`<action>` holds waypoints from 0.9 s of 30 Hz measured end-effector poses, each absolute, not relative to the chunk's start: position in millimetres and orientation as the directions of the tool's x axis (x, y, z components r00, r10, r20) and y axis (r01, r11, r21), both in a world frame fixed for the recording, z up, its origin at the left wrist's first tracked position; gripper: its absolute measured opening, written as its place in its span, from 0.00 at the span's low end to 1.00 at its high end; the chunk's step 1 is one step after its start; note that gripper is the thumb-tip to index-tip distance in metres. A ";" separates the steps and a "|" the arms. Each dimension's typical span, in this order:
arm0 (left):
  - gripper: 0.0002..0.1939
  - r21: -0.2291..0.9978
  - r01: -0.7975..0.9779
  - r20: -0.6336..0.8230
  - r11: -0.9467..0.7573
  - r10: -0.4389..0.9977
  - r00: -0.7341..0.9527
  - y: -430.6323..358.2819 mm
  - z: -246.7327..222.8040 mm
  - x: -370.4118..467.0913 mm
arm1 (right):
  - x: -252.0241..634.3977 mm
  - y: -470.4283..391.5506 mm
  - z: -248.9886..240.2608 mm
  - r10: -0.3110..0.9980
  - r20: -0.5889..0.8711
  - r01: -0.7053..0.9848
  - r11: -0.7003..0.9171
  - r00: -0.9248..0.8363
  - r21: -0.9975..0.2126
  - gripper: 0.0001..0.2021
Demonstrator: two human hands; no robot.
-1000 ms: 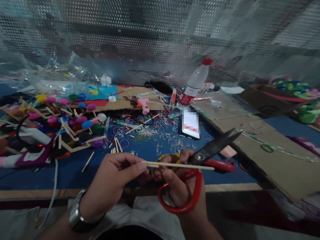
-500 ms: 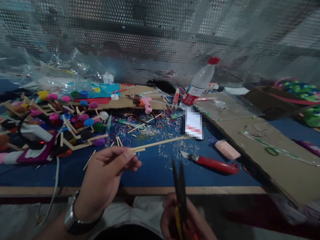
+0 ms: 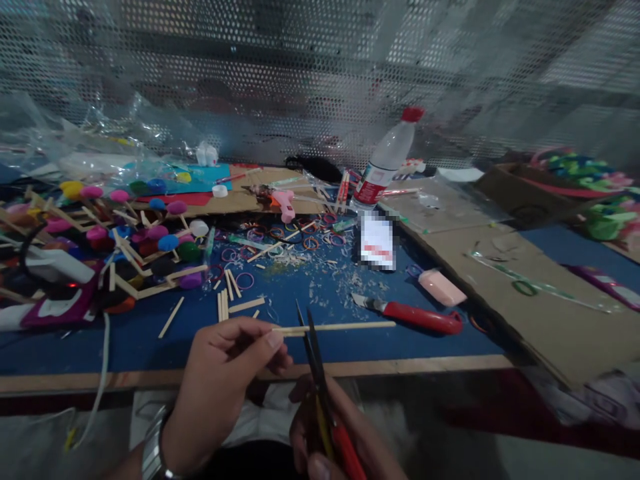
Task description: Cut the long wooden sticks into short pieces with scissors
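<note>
My left hand pinches a long thin wooden stick together with a short piece of stick laid alongside it. The long stick points right, above the table's front edge. My right hand is wrapped round the red and yellow handles of a pair of scissors. Their dark blades are slightly apart and cross the sticks near the short piece's end; whether they touch the wood I cannot tell. Several cut stick pieces lie on the blue table behind my left hand.
A red-handled utility knife and a peach-coloured block lie to the right. Further back are a plastic bottle, a pink glue gun and rubber bands. Sticks with coloured balls crowd the left. Cardboard covers the right.
The scissors have moved up and left, their blades now at the sticks. The long stick has swung lower and lies nearly level. The view has shifted slightly.
</note>
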State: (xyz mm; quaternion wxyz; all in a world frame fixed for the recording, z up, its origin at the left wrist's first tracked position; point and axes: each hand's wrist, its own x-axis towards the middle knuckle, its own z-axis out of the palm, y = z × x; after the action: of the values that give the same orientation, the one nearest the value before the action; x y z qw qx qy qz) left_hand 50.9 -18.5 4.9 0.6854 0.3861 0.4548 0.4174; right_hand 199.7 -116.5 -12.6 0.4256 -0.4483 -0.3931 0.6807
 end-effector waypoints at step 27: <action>0.08 0.909 -0.225 -0.314 0.350 0.932 0.180 -22.5 1.3 54.5 | 181.2 -107.0 -11.1 0.987 -0.155 -0.035 -0.154 0.032 -0.987 0.27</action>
State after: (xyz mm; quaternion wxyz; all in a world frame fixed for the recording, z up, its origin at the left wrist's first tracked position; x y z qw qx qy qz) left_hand 54.5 -22.5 1.3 0.6713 0.3731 0.4737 0.4310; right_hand 181.2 -107.0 -11.1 0.4764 -0.5378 -0.4427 0.5365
